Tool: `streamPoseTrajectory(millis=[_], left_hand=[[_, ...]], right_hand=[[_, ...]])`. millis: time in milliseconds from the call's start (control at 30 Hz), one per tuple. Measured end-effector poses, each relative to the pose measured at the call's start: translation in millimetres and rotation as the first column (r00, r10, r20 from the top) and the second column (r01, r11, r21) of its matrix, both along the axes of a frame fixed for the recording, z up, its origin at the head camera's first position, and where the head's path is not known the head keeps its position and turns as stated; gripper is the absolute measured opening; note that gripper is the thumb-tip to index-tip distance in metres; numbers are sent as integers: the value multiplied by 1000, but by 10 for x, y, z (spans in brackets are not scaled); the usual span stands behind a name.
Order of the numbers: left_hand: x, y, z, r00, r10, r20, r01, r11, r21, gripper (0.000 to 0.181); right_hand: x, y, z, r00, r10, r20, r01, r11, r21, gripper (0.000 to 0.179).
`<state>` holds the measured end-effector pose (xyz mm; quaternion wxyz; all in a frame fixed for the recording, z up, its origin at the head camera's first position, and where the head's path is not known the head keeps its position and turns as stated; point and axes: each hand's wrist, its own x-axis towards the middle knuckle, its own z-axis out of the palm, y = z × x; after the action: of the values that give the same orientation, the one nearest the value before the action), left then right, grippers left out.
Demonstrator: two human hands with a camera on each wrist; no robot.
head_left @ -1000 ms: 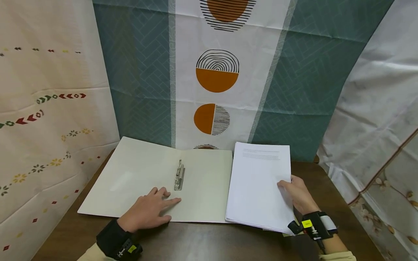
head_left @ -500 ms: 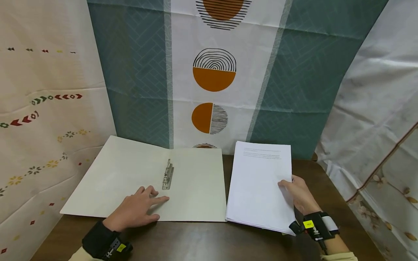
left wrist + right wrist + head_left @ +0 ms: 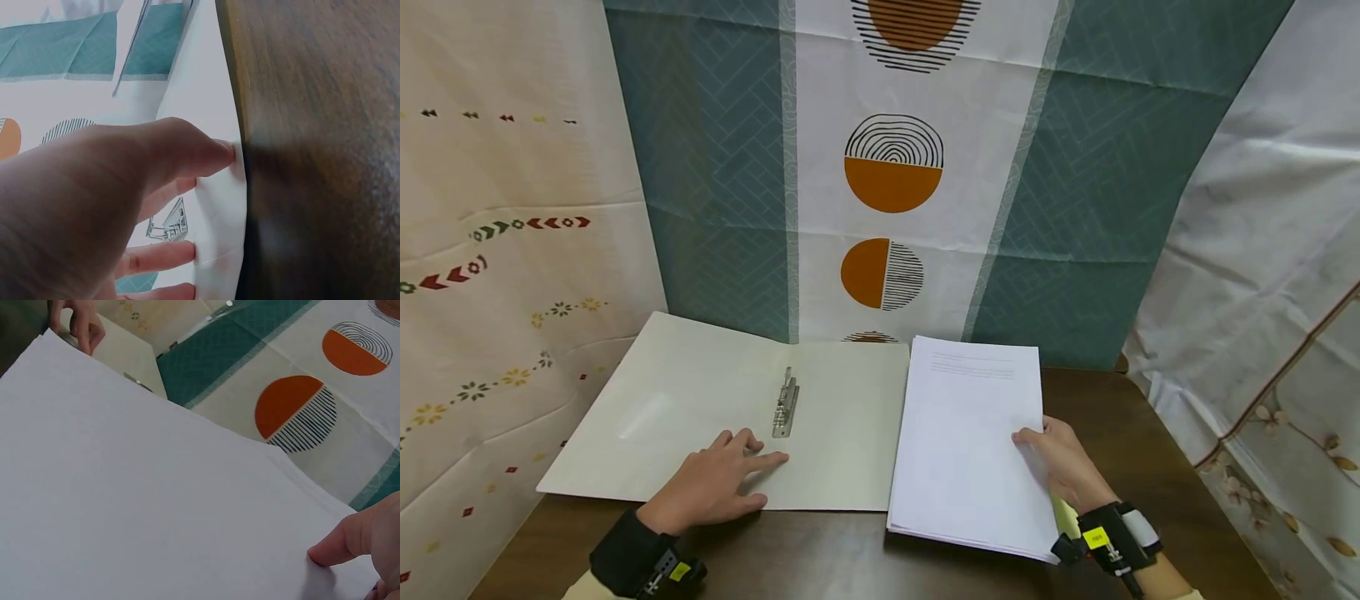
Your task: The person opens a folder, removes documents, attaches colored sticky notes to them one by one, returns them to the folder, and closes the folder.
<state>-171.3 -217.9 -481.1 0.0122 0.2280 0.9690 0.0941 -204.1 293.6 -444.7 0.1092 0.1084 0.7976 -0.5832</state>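
Note:
An off-white binder (image 3: 850, 467) lies spread flat on the brown table, with a metal lever clip (image 3: 786, 406) near its spine. My left hand (image 3: 711, 479) rests on the binder's inside near the front edge, fingers spread. In the left wrist view, its thumb (image 3: 212, 156) and fingertips touch the off-white surface. My right hand (image 3: 1063, 458) pinches the right edge of a stack of white paper (image 3: 966, 458), thumb on top. A few printed lines show near the top of the upper sheet. The stack's left side overlaps the binder's right edge. The fingers under the stack are hidden.
Part of a yellow-green item (image 3: 1066, 518) shows beneath the paper, by the right wrist. The brown table (image 3: 820, 554) ends at a patterned curtain (image 3: 891, 275) behind, with further cloths on the left and right.
The binder has slid left together with my left hand, which now stays still. Afterwards my right hand has brought the paper stack left and slightly nearer, over the binder's right edge.

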Motion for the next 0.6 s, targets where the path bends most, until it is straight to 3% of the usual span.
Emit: streamPoseTrajectory(millis=[600], left_hand=[[-20, 41, 18, 999, 21, 24, -21, 1000, -7, 56]], right_hand=[[358, -737, -130, 999, 19, 46, -15, 997, -81, 55]])
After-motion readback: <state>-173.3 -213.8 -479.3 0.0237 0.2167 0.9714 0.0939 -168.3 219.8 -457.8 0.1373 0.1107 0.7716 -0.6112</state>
